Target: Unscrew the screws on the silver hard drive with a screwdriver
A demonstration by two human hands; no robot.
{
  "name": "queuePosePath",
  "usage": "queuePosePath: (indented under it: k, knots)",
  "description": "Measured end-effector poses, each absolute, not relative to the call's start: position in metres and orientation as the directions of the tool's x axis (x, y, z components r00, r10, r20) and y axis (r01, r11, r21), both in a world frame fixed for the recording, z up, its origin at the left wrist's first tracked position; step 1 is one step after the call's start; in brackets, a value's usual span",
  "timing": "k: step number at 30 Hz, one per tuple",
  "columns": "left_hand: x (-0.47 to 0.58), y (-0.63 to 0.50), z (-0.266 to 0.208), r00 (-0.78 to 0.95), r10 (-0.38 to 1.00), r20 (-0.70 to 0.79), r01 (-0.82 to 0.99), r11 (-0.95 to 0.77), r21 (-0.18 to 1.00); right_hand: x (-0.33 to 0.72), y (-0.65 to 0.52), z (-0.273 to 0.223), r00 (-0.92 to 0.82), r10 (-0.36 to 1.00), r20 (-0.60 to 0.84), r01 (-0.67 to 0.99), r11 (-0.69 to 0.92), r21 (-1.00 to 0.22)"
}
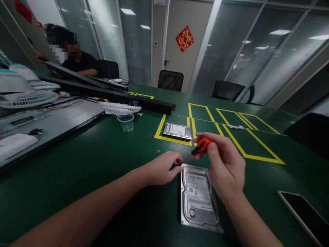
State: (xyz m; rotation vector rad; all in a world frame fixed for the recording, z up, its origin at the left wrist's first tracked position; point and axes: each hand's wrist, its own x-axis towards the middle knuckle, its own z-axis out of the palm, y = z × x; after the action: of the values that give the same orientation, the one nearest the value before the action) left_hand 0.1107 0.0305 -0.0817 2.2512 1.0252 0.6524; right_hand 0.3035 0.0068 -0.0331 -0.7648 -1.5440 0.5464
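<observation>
A silver hard drive [196, 195] lies label-up on the green table right in front of me. My right hand [227, 164] grips an orange and black screwdriver [202, 146], its shaft slanting down to the left toward the drive's far left corner. At that corner, the thumb and fingers of my left hand [166, 167] come together around the screwdriver's tip. Whatever they pinch there is hidden or too small to name. Just beyond my left hand lie a few tiny metal pieces, likely screws [158, 151].
A second hard drive [177, 131] rests inside a yellow-taped rectangle. Left of it stands a clear plastic cup [125, 122], near a large flat panel [56, 120], white fan parts [28, 97] and a long black bar [149, 104]. A phone [305, 214] lies at right. Another person [82, 63] sits far left.
</observation>
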Motion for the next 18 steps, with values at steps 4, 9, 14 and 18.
queuePosePath:
  k: [4, 9, 14, 18]
  knots:
    - [0.1101, 0.0306, -0.0821, 0.588, 0.784, 0.198, 0.503, -0.546, 0.670, 0.3038, 0.0068, -0.0324, -0.003, 0.738, 0.675, 0.171, 0.665, -0.727]
    - [0.1108, 0.0302, -0.0814, 0.582, 0.792, 0.185, 0.508, -0.532, 0.678, 0.3014, 0.0075, -0.0317, 0.038, 0.714, 0.700, 0.191, 0.682, -0.706]
    - [0.1116, 0.0305, -0.0823, 0.582, 0.792, 0.184, 0.512, -0.533, 0.674, 0.3020, 0.0077, -0.0336, 0.019, 0.717, 0.696, 0.205, 0.679, -0.705]
    - [0.1111, 0.0309, -0.0831, 0.589, 0.784, 0.198, 0.508, -0.549, 0.663, 0.3039, 0.0072, -0.0341, -0.024, 0.731, 0.682, 0.163, 0.676, -0.719]
